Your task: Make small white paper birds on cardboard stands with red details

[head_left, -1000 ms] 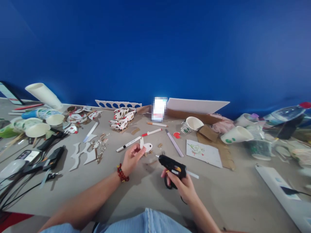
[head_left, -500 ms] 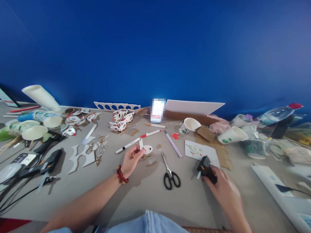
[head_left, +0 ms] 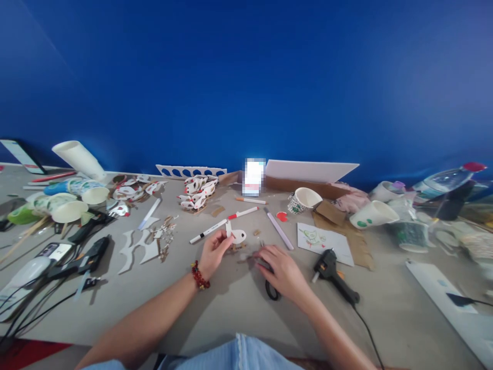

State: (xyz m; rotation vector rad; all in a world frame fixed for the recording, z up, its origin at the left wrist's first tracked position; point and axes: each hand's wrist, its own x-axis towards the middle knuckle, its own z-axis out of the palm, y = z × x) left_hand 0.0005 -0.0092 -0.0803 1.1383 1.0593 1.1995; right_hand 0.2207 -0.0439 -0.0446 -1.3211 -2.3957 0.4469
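My left hand [head_left: 215, 253] pinches a small white bird-shaped cutout [head_left: 239, 236] with a dark eye dot, between thumb and fingertips. My right hand [head_left: 283, 273] hovers or rests over the scissors [head_left: 268, 292], covering most of them; one black handle loop shows below the palm. Its fingers stretch towards the cutout with the thumb apart, tips slightly blurred, and nothing shows in them. To the right, a black glue gun [head_left: 334, 277] lies on the table. Beyond my left hand are a black-and-white marker [head_left: 208, 231] and a red-and-white marker [head_left: 242, 213].
Several finished birds [head_left: 198, 194] cluster at the back. Left are white scraps [head_left: 148, 247], paper cups [head_left: 71, 209] and another glue gun [head_left: 90, 254]. A drawing [head_left: 325, 243], a patterned cup [head_left: 304, 199] and a white power strip [head_left: 435, 290] occupy the right.
My right hand has let go of the glue gun, which now lies on the table, and has moved left over the scissors. My left hand still pinches the bird cutout.
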